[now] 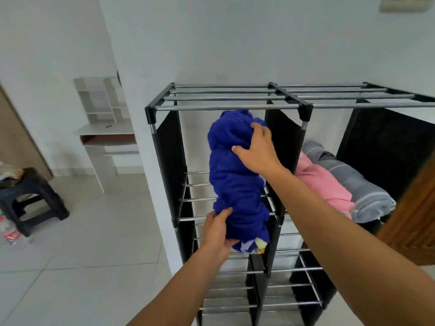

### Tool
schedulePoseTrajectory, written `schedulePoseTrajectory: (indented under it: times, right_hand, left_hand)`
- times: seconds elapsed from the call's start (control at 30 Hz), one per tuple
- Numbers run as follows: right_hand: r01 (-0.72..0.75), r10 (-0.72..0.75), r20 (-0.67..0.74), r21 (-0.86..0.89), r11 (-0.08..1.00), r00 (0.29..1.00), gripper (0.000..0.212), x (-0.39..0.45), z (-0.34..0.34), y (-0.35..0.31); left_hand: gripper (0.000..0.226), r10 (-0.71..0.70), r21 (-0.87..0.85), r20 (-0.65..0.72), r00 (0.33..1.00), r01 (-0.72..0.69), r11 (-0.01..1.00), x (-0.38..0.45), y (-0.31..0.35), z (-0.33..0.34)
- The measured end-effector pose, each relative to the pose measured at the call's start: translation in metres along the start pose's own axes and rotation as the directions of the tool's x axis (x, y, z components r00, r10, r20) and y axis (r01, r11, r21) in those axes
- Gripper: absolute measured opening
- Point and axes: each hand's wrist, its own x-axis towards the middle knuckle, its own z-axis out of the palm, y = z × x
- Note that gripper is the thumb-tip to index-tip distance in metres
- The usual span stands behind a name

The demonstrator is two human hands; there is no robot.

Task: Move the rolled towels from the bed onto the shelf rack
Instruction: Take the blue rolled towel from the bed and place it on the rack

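A rolled dark blue towel (237,180) lies lengthwise on the upper left tier of the black and silver shelf rack (226,107), its near end sticking out over the front bar. My left hand (217,234) grips that near end from the left and below. My right hand (257,151) presses on the towel's far upper part, fingers spread over it. In the right compartment of the same tier lie a rolled pink towel (324,184) and a rolled grey striped towel (355,184), side by side. The bed is out of view.
A white wall stands behind the rack. A white desk with a small shelf unit (103,128) is at the left, a black plastic stool (30,198) and a plastic bottle (10,234) on the tiled floor further left. A brown wooden panel (414,220) edges the right side.
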Motion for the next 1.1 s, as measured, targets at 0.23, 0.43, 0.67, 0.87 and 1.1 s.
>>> schedulePoseTrajectory:
  times: [0.23, 0.43, 0.67, 0.87, 1.1]
  right_hand:
    - [-0.312, 0.372, 0.263, -0.243, 0.919, 0.89, 0.092, 0.002, 0.051, 0.064]
    - [-0.451, 0.479, 0.216, -0.168, 0.877, 0.851, 0.095, 0.009, 0.056, 0.082]
    - [-0.558, 0.558, 0.222, -0.069, 0.827, 0.8, 0.089, 0.004, 0.053, 0.085]
    - [-0.497, 0.482, 0.151, 0.078, 0.864, 0.863, 0.06, -0.006, 0.042, 0.077]
    - [-0.299, 0.304, -0.039, 0.088, 0.95, 0.952, 0.06, 0.0, 0.028, 0.058]
  left_hand:
    - [0.036, -0.104, 0.408, 0.08, 0.991, 0.063, 0.911, 0.026, 0.017, 0.001]
    - [0.021, 0.107, 0.65, 0.092, 0.99, -0.141, 0.747, 0.049, 0.052, 0.0]
    - [0.04, 0.026, 0.485, 0.092, 0.995, -0.067, 0.872, 0.096, 0.083, 0.031]
    - [0.043, -0.031, 0.399, 0.13, 0.991, -0.024, 0.917, 0.107, 0.086, 0.048]
    - [0.045, 0.077, 0.312, 0.186, 0.98, -0.133, 0.941, 0.121, 0.084, 0.055]
